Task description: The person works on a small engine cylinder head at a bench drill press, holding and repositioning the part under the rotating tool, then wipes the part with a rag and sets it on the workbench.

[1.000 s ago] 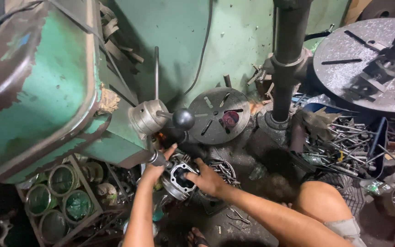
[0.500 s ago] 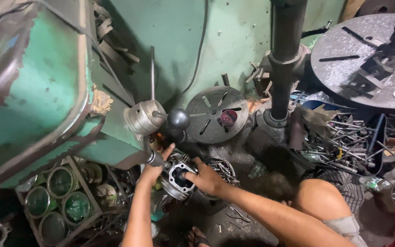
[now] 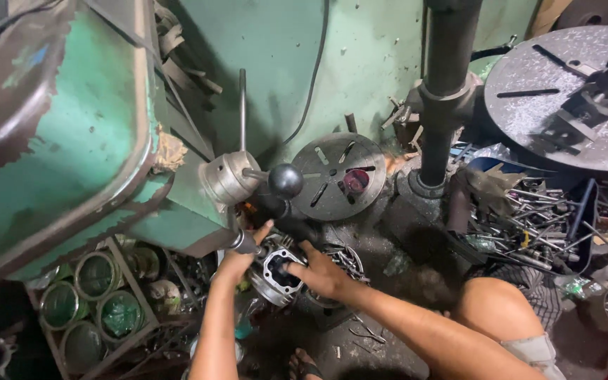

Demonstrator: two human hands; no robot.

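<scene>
Two hands grip a finned metal cylinder part (image 3: pixel 278 273) low under the green drill press (image 3: pixel 58 141), steadying it from either side: left hand (image 3: pixel 237 264) on its near edge, right hand (image 3: pixel 321 274) clamped across. Above them juts the black-knobbed feed handle (image 3: pixel 284 181). Since a second ago, only the view has shifted slightly.
</scene>
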